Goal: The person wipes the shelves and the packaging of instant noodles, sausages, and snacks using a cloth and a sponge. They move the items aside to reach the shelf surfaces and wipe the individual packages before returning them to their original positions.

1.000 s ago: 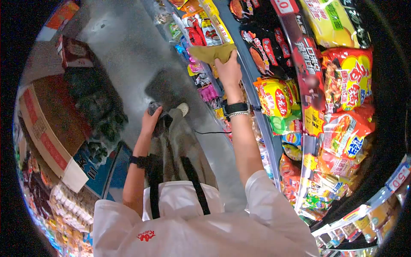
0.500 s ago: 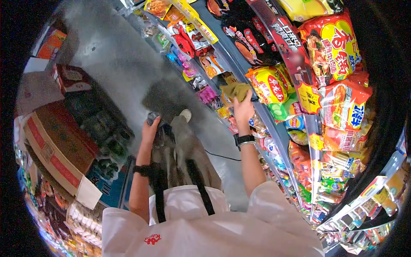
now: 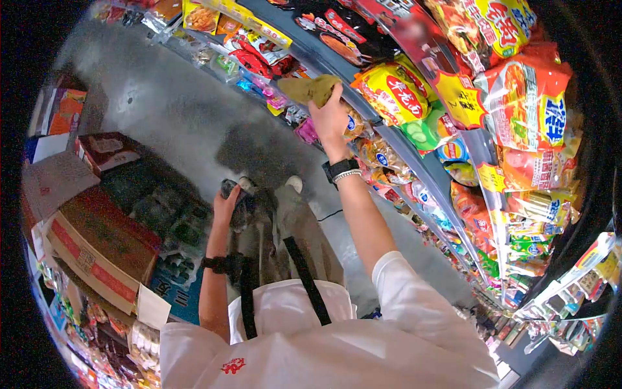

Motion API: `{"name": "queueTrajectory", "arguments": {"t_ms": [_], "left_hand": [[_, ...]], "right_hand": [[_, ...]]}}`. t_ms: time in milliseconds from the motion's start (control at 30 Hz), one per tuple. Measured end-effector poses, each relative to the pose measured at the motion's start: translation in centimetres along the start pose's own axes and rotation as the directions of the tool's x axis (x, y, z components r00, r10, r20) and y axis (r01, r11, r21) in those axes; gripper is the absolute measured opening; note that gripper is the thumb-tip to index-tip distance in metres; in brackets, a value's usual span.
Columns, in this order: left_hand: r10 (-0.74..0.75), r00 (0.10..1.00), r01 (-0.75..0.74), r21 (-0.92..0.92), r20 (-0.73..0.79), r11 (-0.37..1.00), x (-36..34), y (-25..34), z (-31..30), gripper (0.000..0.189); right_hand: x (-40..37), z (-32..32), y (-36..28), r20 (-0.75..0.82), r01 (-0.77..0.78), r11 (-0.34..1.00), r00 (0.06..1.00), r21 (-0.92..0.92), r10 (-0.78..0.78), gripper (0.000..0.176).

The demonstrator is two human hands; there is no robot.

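My right hand (image 3: 330,123) is closed around an olive-brown cloth (image 3: 306,89), held at the front edge of a grey shelf (image 3: 359,104). Just beyond that hand, a yellow and red noodle packet (image 3: 395,94) lies on the shelf, with a green packet (image 3: 424,133) beside it. Low in front of my legs, my left hand (image 3: 224,206) grips a crumpled dark grey thing (image 3: 229,188); its kind cannot be made out.
Shelves full of snack and noodle packets (image 3: 525,97) run along the right. Yellow price tags (image 3: 461,100) stick out from their edges. Open cardboard boxes (image 3: 97,253) and wrapped bottles (image 3: 162,214) stand on the left. Grey floor (image 3: 175,97) lies between.
My right hand has moved with the cloth up and to the left along the shelf edge. The view has shifted too. My left hand still grips the dark thing.
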State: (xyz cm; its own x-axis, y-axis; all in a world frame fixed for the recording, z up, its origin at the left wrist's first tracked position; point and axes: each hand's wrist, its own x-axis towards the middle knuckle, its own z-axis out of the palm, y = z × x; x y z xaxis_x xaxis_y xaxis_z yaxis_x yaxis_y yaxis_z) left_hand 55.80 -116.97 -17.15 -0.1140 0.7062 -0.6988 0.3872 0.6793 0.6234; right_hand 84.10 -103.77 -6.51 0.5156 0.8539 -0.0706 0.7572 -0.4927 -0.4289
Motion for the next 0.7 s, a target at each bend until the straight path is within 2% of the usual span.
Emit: {"name": "queueTrajectory", "arguments": {"t_ms": [33, 100, 133, 200, 233, 333, 400, 433, 467, 500, 533, 567, 633, 700], "left_hand": [[0.004, 1.0, -0.004, 0.01, 0.005, 1.0, 0.4, -0.3, 0.4, 0.084], [-0.096, 0.992, 0.111, 0.189, -0.086, 0.976, 1.0, -0.8, 1.6, 0.098], [-0.099, 0.992, 0.113, 0.195, -0.08, 0.974, 1.1, -0.9, 2.0, 0.098], [-0.076, 0.993, 0.07, 0.068, 0.089, 0.995, 1.6, -1.3, 2.7, 0.108], [-0.079, 0.993, 0.072, 0.075, 0.091, 0.995, 2.0, -2.0, 3.6, 0.108], [-0.165, 0.983, 0.157, 0.102, 0.079, 0.982, 1.5, -3.2, 6.6, 0.104], [-0.011, 0.975, 0.034, -0.1, 0.22, 0.994, 0.3, -3.7, 8.3, 0.096], [-0.091, 0.966, 0.082, 0.049, 0.24, 0.995, -0.9, -2.3, 8.1, 0.083], [-0.103, 0.964, 0.093, 0.052, 0.246, 0.994, -0.5, -4.7, 9.3, 0.083], [-0.019, 0.98, 0.016, 0.014, 0.196, 1.0, 0.4, -8.9, 11.3, 0.081], [0.07, 0.988, -0.068, -0.021, 0.14, 0.997, -0.1, -8.8, 11.8, 0.079], [0.036, 0.952, -0.008, -0.093, 0.303, 0.996, -0.7, -8.9, 11.4, 0.084], [0.061, 0.96, -0.044, -0.068, 0.274, 0.997, -0.5, -11.2, 12.2, 0.085], [0.083, 0.966, -0.075, -0.042, 0.244, 0.996, -1.0, -12.3, 11.9, 0.085]], "right_hand": [[-0.1, -0.3, 0.5, 0.022, 0.022, 1.0, 1.0, 0.003, -0.022, 0.075], [-0.6, -1.3, 1.4, 0.039, 0.007, 0.999, 0.999, -0.048, -0.005, 0.07], [-0.8, -1.9, 1.9, 0.059, 0.005, 0.995, 0.998, -0.101, 0.001, 0.066], [-1.0, -2.7, 3.5, 0.03, 0.041, 0.995, 0.999, -0.093, -0.038, 0.065], [-1.1, -2.9, 4.5, 0.0, 0.08, 0.993, 0.997, -0.085, -0.08, 0.064], [-2.2, -3.7, 7.0, -0.017, 0.034, 0.994, 0.999, -0.107, -0.036, 0.063], [-3.0, -4.4, 8.4, -0.03, 0.027, 0.997, 0.999, -0.078, -0.03, 0.064], [-3.4, -4.6, 9.1, -0.029, -0.018, 0.996, 0.999, -0.083, 0.016, 0.065], [-3.9, -4.6, 9.9, -0.024, -0.065, 0.994, 0.998, -0.09, 0.063, 0.067], [-4.2, -4.4, 10.7, -0.057, -0.058, 0.993, 0.997, -0.104, 0.052, 0.07], [-4.4, -4.5, 10.9, -0.052, -0.061, 0.992, 0.997, -0.108, 0.055, 0.07], [-4.3, -4.6, 11.1, -0.016, -0.044, 0.995, 0.999, -0.09, 0.043, 0.071], [-4.1, -4.7, 10.8, 0.023, -0.025, 0.997, 0.999, -0.073, 0.026, 0.072], [-3.7, -4.2, 10.0, -0.054, 0.041, 0.999, 0.998, -0.006, -0.041, 0.071]]}}
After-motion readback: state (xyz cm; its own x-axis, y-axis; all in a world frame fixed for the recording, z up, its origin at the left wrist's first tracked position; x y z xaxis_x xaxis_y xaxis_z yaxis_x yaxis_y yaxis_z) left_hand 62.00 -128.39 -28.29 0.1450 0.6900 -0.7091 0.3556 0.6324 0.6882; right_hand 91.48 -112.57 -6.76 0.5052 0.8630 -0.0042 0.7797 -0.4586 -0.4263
